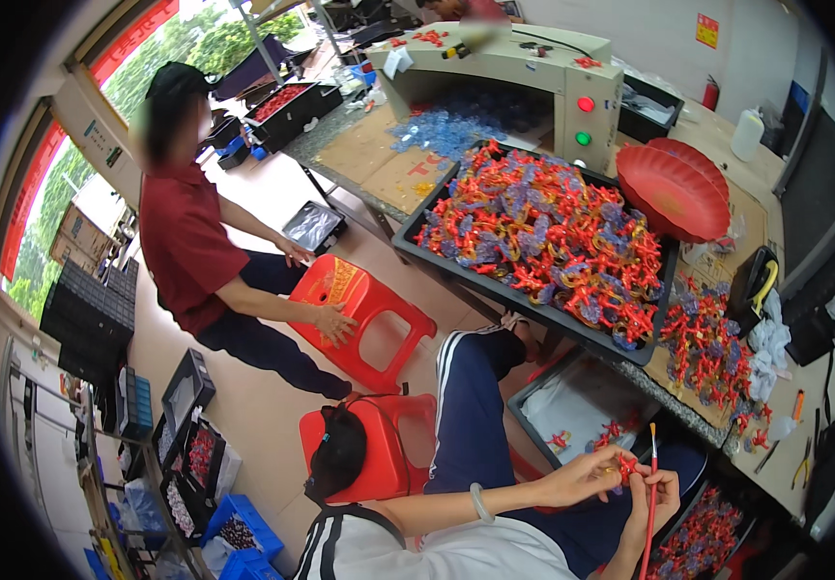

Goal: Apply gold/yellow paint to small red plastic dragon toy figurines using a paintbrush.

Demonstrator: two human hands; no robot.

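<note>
My left hand (584, 479) pinches a small red plastic figure (627, 468) at the lower right, above my lap. In my right hand (665, 495) is a slim paintbrush (650, 527) with a red handle, its tip pointing up beside the figure. My right fingertips are close to the figure; I cannot tell whether they touch it. Just beyond my hands, a dark bin (536, 398) lined with white sheet holds a few similar pieces. Red and purple pieces (700, 546) fill another container below my right hand.
A large black tray (533, 324) heaped with red, purple and yellow figures sits on the table, near a beige machine (572, 97) and red bowls (674, 193). Pliers (802, 469) lie right. A person in a dark red shirt (181, 232) grips a red stool (364, 314); another stool (388, 454) stands nearer.
</note>
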